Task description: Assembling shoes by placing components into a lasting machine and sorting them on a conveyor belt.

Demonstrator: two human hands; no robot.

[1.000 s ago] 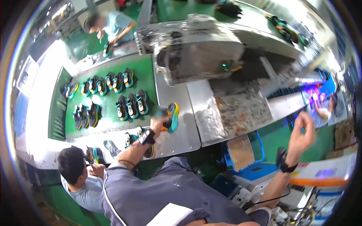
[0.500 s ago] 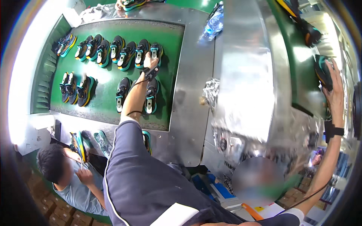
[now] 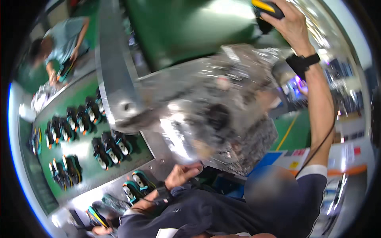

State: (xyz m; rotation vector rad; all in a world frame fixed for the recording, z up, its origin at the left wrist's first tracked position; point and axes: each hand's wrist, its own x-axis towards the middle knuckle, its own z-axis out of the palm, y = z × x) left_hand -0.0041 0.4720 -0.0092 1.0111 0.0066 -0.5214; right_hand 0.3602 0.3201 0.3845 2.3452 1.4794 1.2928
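My right hand (image 3: 293, 27) reaches up at the upper right, its fingers wrapped round a black shoe (image 3: 270, 8) with a yellow part; the frame's top edge cuts off some of it. Low in the middle, my left hand (image 3: 184, 174) has its fingers curled in, and nothing shows in it. It is close to the metal table edge and beside two dark shoes with teal soles (image 3: 135, 190). On the green surface (image 3: 75, 148) at the left stand rows of black shoes (image 3: 81, 119), with pale tongues and orange and teal details.
A metal housing with clear plastic sheeting (image 3: 234, 79) fills the middle, blurred. A metal beam (image 3: 115, 63) rises left of it. One co-worker (image 3: 65, 43) handles a shoe at the upper left; another person's hand (image 3: 102, 230) is by a shoe at the lower left.
The view has swung to the right. My left hand has left the shoes on the green surface and drawn back near my body. My right hand remains on a shoe.
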